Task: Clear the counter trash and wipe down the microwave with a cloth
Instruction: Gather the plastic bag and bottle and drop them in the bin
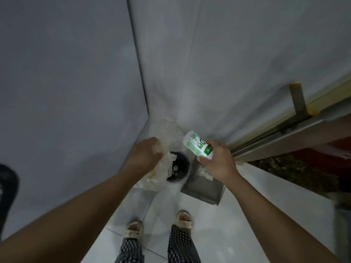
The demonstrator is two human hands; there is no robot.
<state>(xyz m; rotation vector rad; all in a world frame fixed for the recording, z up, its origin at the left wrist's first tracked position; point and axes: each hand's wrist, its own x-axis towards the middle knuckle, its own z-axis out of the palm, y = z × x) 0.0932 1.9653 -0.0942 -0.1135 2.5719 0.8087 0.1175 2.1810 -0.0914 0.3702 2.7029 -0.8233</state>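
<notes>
The person stands over a small dark trash bin (178,167) set on the tiled floor (171,204) in the far corner where two grey walls meet, with both hands held apart above it. The left hand (144,154) grips a crumpled clear plastic bag (161,168) that hangs down over the bin's left rim, its upper part bunched against the wall. The right hand (218,160) is curled round the near end of a white-and-green bottle (197,145), tilted with its far end pointing up and left, just right of the bin's mouth. A grey dustpan-like tray (203,185) lies on the floor touching or just beside the bin on the right. The step in hand looks like dropping the counter trash into the bin. To do it well, the bottle should be carried left until it is squarely over the opening before the fingers let go, since the mouth is narrow and partly covered by the hanging plastic; the bag is best pushed down inside first or released after, so nothing lands on the tray or floor.
</notes>
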